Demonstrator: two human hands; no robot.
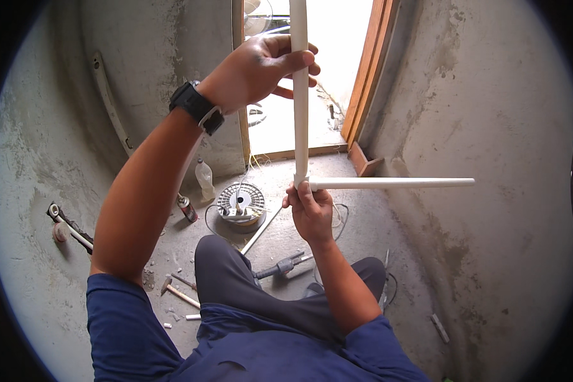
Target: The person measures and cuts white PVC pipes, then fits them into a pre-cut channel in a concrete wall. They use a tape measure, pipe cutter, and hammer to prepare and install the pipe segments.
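Note:
A white plastic pipe (pixel 300 121) stands upright in front of me, its top running out of view. My left hand (pixel 264 67) grips it high up, thumb across the front and fingers behind. At its lower end a white pipe fitting (pixel 301 179) joins it to a thinner white pipe (pixel 401 183) that points right, nearly level. My right hand (pixel 314 219) is closed around the fitting from below, with the thumb against it; its fingers partly cover the joint. A black watch (pixel 196 107) is on my left wrist.
A cable reel (pixel 241 202) stands on the floor ahead, near a clear plastic bottle (pixel 204 179) and a spray can (pixel 187 209). A hammer (pixel 180 293) lies at left, a grey power tool (pixel 280 267) between my legs. Rough walls flank a bright doorway with a wooden frame (pixel 367 73).

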